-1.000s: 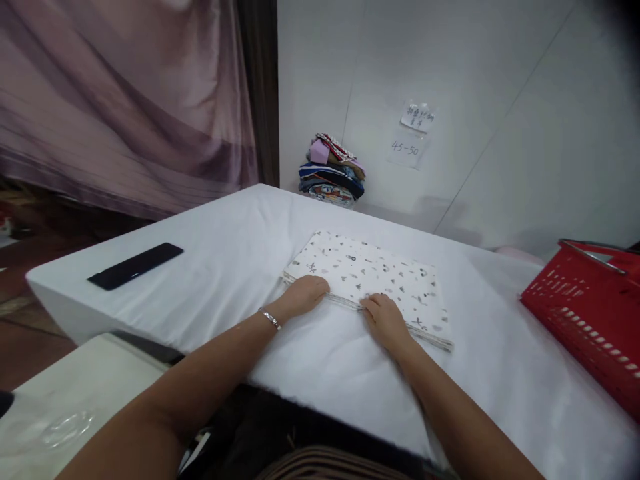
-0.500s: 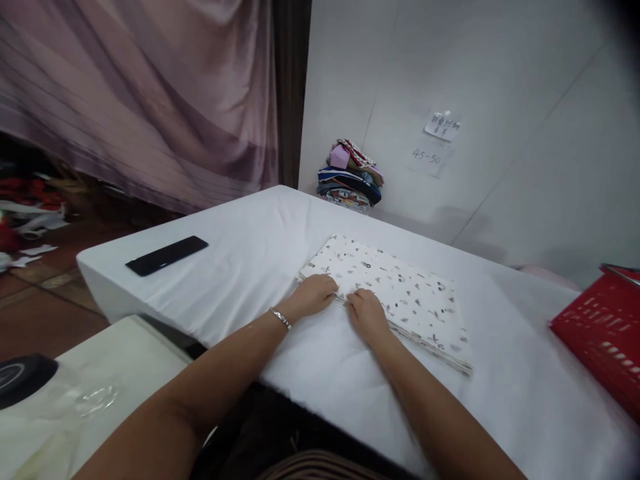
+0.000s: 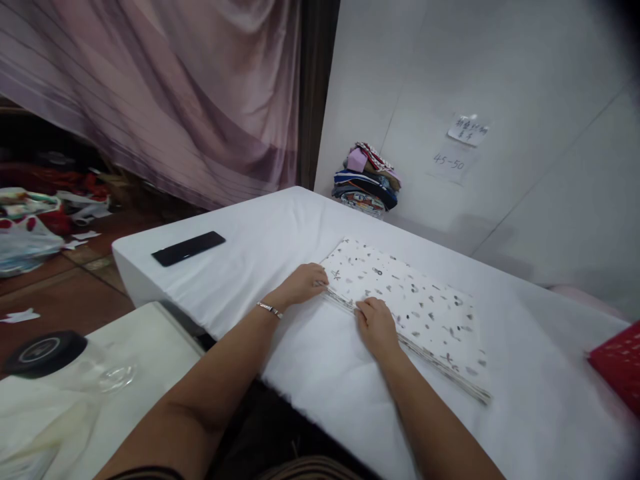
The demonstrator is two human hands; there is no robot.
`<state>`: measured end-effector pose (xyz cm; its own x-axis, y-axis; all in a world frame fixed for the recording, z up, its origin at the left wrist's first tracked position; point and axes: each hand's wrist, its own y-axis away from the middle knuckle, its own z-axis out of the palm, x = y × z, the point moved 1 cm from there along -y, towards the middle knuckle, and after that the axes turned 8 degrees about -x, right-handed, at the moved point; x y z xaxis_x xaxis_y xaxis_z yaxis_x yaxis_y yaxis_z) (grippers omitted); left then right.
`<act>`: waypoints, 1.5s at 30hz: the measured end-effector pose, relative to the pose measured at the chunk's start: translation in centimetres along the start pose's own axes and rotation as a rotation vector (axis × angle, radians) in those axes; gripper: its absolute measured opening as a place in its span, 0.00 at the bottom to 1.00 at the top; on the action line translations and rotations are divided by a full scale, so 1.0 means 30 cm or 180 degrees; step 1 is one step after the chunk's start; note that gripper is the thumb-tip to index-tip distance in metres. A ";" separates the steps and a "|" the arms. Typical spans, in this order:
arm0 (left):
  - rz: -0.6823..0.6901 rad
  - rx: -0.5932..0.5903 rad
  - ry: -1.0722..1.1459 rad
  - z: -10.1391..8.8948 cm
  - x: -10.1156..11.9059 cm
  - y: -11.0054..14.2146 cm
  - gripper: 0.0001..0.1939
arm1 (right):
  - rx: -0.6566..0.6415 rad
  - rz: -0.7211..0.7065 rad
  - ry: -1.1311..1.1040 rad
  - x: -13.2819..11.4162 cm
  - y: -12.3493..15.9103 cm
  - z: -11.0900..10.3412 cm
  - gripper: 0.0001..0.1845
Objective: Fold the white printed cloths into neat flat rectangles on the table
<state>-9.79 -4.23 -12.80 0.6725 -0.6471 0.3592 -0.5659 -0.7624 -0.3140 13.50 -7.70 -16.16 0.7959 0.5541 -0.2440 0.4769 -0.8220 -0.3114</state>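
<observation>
A flat stack of white printed fabric (image 3: 405, 300) with small grey and brown motifs lies on the white-covered table (image 3: 250, 233). My left hand (image 3: 304, 283), with a silver bracelet at the wrist, is closed on the stack's near left corner. Along the near edge, a little to the right, my right hand (image 3: 376, 327) has its fingers curled over the layers. The thumbs and the undersides of both grips are mostly hidden.
A black phone-like slab (image 3: 189, 249) lies at the table's left. Folded cloths (image 3: 367, 180) are piled by the wall. A red basket (image 3: 617, 367) stands at right. Lower left, a pale surface (image 3: 155, 347) holds a black-lidded clear container (image 3: 47, 353).
The view has swung left, so things appear shifted right. My left hand has slid left along the near edge to the corner, and the gap between my hands, narrower midway, has widened again.
</observation>
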 end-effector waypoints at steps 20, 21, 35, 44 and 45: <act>0.0063 -0.0210 -0.0253 0.065 0.053 -0.024 0.04 | 0.0098 0.0228 -0.0513 0.021 -0.004 0.021 0.13; 0.0087 -0.0201 -0.0268 0.068 0.055 -0.026 0.04 | 0.0093 0.0255 -0.0541 0.021 -0.004 0.021 0.13; 0.0132 -0.0297 -0.0482 0.083 0.060 -0.036 0.09 | 0.0104 0.0332 -0.0529 0.009 -0.007 0.008 0.13; 0.0081 -0.0377 -0.0879 0.093 0.085 -0.038 0.05 | 0.0120 0.0260 -0.0391 0.011 -0.003 0.011 0.13; 0.0083 -0.0386 -0.0939 0.093 0.091 -0.039 0.05 | 0.0122 0.0257 -0.0388 0.012 -0.004 0.012 0.13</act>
<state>-5.95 -5.08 -13.91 0.7563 -0.6498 0.0766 -0.6255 -0.7524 -0.2064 13.59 -7.37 -16.56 0.7787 0.5003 -0.3786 0.3968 -0.8601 -0.3205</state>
